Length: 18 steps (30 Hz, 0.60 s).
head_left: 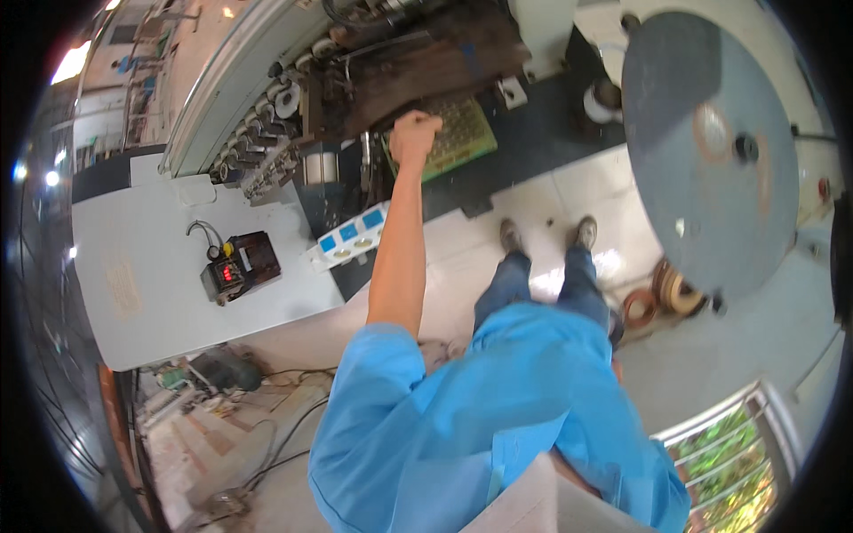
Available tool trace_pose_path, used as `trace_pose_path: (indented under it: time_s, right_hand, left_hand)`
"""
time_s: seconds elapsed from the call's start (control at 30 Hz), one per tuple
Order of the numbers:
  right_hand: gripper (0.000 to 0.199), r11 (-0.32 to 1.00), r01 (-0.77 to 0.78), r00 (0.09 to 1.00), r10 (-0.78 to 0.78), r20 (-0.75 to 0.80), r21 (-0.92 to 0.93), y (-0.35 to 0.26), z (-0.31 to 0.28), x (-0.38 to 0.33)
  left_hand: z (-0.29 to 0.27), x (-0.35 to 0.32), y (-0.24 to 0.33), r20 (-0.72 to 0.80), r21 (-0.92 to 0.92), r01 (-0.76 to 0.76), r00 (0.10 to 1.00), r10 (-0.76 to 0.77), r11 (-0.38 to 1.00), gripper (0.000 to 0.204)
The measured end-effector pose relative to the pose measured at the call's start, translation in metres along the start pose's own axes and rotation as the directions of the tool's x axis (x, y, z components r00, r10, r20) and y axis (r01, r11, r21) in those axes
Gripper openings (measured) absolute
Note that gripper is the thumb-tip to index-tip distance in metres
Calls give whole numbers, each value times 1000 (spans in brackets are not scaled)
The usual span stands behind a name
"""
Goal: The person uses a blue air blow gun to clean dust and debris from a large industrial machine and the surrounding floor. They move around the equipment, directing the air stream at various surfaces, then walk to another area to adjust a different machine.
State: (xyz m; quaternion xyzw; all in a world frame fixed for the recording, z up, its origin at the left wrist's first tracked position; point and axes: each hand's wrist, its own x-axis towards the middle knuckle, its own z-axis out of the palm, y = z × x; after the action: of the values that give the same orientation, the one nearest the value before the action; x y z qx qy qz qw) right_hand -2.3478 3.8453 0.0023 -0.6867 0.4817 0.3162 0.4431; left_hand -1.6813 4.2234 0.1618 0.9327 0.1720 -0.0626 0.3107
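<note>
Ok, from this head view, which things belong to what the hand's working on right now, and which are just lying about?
In hand:
- left hand, closed in a fist, arm stretched out
- green perforated panel under it
- dark machine bed just beyond

Lying about:
- big grey disc
- small black box with a red display on the white table
- tape rolls on the floor
- cables on the floor

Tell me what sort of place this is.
Most likely a factory or workshop floor. A long machine with rows of rollers fills the top, a big grey round disc stands at the right, and the left hand reaches onto a dark wooden board in the machine.
</note>
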Motion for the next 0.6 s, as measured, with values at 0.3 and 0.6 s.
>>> trace_pose_path:
  time_s: [0.3,0.6]
  right_hand:
    - [31,843,225,891,-381,-249,-488,70,133,-71]
    - [25,860,1,930,186,-316,510,2,149,-101]
  left_hand:
    - [-5,20,2,192,228,-104,980,60,968,31]
    - [1,-7,-12,44,274,-204,979,200,940,51]
